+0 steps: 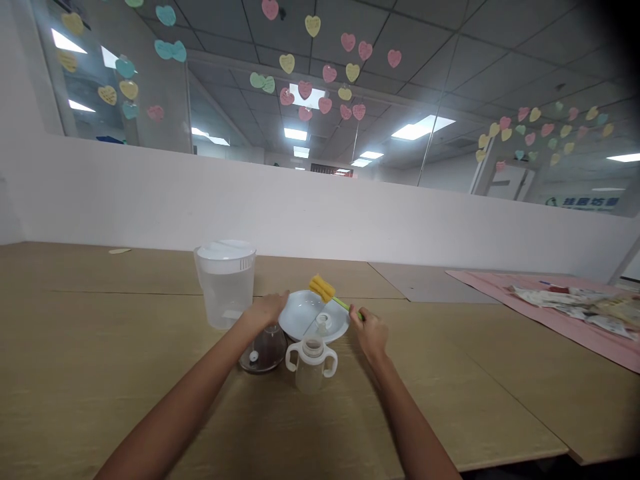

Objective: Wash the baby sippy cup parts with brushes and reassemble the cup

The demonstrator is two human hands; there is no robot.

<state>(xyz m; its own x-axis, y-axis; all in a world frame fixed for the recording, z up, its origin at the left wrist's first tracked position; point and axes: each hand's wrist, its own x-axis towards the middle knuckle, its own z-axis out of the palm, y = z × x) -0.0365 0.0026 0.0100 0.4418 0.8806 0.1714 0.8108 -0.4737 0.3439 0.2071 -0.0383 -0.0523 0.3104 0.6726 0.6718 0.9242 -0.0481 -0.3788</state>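
Observation:
My right hand (371, 331) grips the green handle of a bottle brush (327, 293) whose yellow sponge head hangs over the far rim of a white bowl (306, 313). My left hand (267, 309) rests at the bowl's left rim, fingers curled on it. In front of the bowl stands a clear baby bottle with two white handles (311, 360). A dark glass lid with a white knob (263, 350) lies to its left, under my left wrist.
A clear plastic pitcher with a white lid (225, 283) stands left of the bowl on the wooden table (100, 347). A pink cloth (550, 310) with packets lies at the far right. A white partition wall runs behind the table.

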